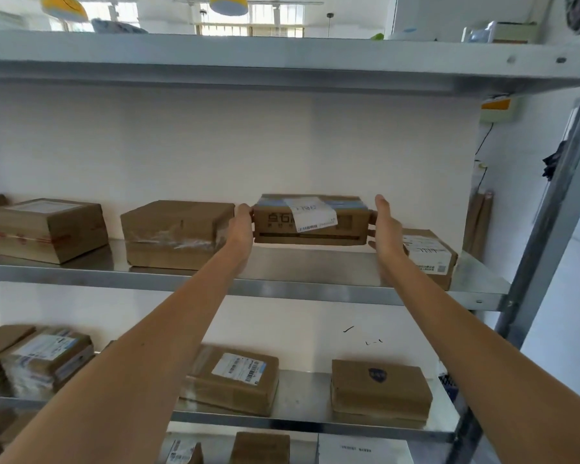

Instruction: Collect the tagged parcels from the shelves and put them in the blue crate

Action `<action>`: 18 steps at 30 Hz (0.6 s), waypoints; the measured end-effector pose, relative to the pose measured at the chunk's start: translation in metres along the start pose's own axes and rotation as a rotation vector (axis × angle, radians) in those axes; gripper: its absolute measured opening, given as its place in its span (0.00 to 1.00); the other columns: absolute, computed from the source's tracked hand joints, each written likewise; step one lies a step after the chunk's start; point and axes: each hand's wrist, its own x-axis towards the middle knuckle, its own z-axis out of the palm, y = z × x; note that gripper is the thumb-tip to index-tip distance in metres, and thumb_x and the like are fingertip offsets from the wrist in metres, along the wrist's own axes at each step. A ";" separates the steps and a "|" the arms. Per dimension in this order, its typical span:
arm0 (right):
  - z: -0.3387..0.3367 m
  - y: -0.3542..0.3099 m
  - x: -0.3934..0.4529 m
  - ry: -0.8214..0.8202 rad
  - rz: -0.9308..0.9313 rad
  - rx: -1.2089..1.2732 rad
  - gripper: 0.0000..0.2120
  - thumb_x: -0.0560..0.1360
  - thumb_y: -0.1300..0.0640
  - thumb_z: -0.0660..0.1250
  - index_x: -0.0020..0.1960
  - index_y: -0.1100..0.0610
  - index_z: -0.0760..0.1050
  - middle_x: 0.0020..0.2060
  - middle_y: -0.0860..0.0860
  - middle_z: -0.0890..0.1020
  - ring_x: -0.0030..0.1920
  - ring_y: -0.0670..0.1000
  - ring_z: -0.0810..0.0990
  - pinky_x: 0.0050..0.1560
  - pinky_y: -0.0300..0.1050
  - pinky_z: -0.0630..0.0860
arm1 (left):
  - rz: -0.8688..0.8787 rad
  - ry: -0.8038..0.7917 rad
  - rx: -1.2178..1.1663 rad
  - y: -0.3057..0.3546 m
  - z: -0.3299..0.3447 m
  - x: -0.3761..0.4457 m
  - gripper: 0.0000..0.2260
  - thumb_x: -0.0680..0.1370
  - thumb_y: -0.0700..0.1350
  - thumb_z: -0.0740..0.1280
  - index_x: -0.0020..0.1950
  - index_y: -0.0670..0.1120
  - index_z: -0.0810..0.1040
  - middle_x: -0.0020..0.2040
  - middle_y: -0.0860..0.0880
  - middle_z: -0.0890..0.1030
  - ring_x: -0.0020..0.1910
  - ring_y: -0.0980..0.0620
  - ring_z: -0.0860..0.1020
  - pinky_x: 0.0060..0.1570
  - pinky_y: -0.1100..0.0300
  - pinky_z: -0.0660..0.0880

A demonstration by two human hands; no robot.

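A flat brown cardboard parcel (310,220) with a white label taped over its top front edge is held a little above the middle metal shelf (315,289). My left hand (241,229) grips its left end and my right hand (385,229) grips its right end, fingers wrapped behind the sides. Both arms reach up from the bottom of the view. The blue crate is out of sight.
Other brown parcels sit on the same shelf: one to the left (175,232), another at far left (47,229), a labelled one (429,256) at right behind my right wrist. The lower shelf (298,423) carries several more parcels. A grey upright post (549,212) stands at right.
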 end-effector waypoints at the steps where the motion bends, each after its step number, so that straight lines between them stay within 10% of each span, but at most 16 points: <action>1: 0.000 0.001 0.002 -0.007 0.015 -0.012 0.30 0.80 0.36 0.51 0.54 0.59 0.80 0.55 0.58 0.82 0.49 0.53 0.79 0.57 0.49 0.72 | -0.009 -0.003 0.021 -0.001 -0.001 0.001 0.16 0.81 0.50 0.48 0.51 0.47 0.73 0.45 0.50 0.78 0.48 0.51 0.72 0.52 0.55 0.65; 10: -0.001 0.005 0.004 -0.030 0.066 -0.049 0.29 0.79 0.35 0.50 0.54 0.57 0.79 0.53 0.56 0.82 0.47 0.50 0.77 0.53 0.47 0.70 | -0.005 -0.024 0.080 -0.002 -0.001 0.006 0.19 0.81 0.53 0.46 0.50 0.47 0.74 0.48 0.48 0.78 0.46 0.51 0.72 0.50 0.55 0.65; 18: 0.009 0.048 0.006 -0.170 0.242 -0.081 0.47 0.69 0.23 0.49 0.76 0.53 0.62 0.72 0.54 0.71 0.72 0.56 0.68 0.74 0.56 0.62 | -0.125 -0.116 0.094 -0.032 0.014 -0.008 0.23 0.84 0.54 0.45 0.62 0.42 0.74 0.51 0.44 0.79 0.45 0.52 0.75 0.50 0.59 0.66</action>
